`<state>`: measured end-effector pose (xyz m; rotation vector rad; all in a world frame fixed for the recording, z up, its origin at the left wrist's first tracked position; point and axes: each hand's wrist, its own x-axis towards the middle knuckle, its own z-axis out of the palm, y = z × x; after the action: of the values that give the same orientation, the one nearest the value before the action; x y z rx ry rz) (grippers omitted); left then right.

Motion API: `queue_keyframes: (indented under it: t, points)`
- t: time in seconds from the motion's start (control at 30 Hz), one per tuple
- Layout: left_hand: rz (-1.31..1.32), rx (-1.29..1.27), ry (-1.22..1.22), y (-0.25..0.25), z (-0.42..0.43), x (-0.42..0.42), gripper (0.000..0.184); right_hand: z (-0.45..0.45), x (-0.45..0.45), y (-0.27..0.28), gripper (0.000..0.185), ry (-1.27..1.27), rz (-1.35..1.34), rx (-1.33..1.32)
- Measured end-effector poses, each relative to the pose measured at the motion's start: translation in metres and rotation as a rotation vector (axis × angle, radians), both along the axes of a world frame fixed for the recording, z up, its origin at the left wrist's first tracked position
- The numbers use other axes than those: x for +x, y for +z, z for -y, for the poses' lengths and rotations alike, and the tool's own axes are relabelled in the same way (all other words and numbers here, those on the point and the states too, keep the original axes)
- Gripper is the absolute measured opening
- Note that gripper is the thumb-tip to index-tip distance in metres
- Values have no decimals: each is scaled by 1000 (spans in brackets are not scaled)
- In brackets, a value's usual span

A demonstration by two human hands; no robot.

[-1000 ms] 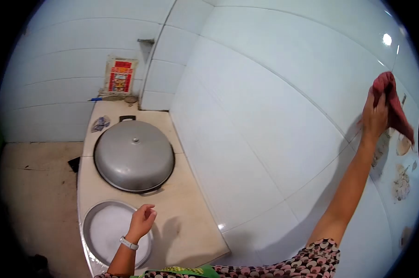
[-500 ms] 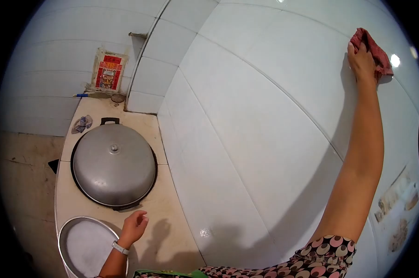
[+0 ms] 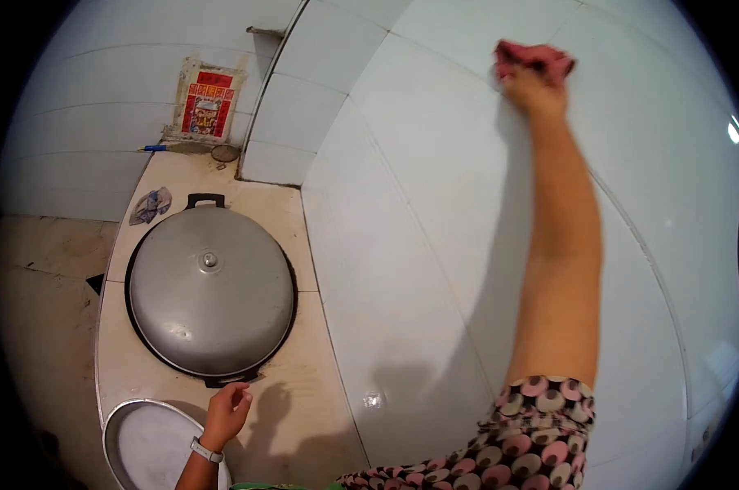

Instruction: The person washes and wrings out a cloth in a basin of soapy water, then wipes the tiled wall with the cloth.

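Observation:
High on the white tiled wall [image 3: 402,269], my right hand [image 3: 537,94] presses a dark red cloth [image 3: 553,61] against the tiles, its fingers closed on it and slightly blurred. My left hand [image 3: 224,418], with a watch on the wrist, hovers low over the counter, empty, its fingers loosely bent and the thumb apart. Just beyond it sits a large wok with a domed metal lid [image 3: 214,302] and black handles. Beside my left wrist is a round metal pan [image 3: 153,437] with whitish contents, partly cut off by the frame edge.
The pale tiled counter [image 3: 308,367] runs along the wall. At its far end are a crumpled patterned cloth [image 3: 151,206], a blue pen-like object [image 3: 152,149] and a small round dark item [image 3: 225,153]. A red printed poster [image 3: 209,106] hangs on the back wall.
My right hand has swept the red cloth leftward across the wall. My left hand stays near the pan and wok. The view has shifted slightly.

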<state>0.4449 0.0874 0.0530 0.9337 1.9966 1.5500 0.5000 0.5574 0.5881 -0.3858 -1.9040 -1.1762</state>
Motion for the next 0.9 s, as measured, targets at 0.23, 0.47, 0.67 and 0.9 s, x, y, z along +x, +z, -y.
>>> queue_keyframes:
  t: [0.23,0.47,0.67,0.9]
  points:
    - [7,-28,94,13,52,2,22,12,-37,-290,34,-560,677,-194]
    - [-8,47,239,38,121,33,24,149,88,-520,47,-597,1225,-551]
    - [-1,64,176,45,148,61,24,176,147,-546,26,-510,1102,-519]
    - [72,26,-18,17,153,88,24,140,130,-329,24,-237,429,-485]
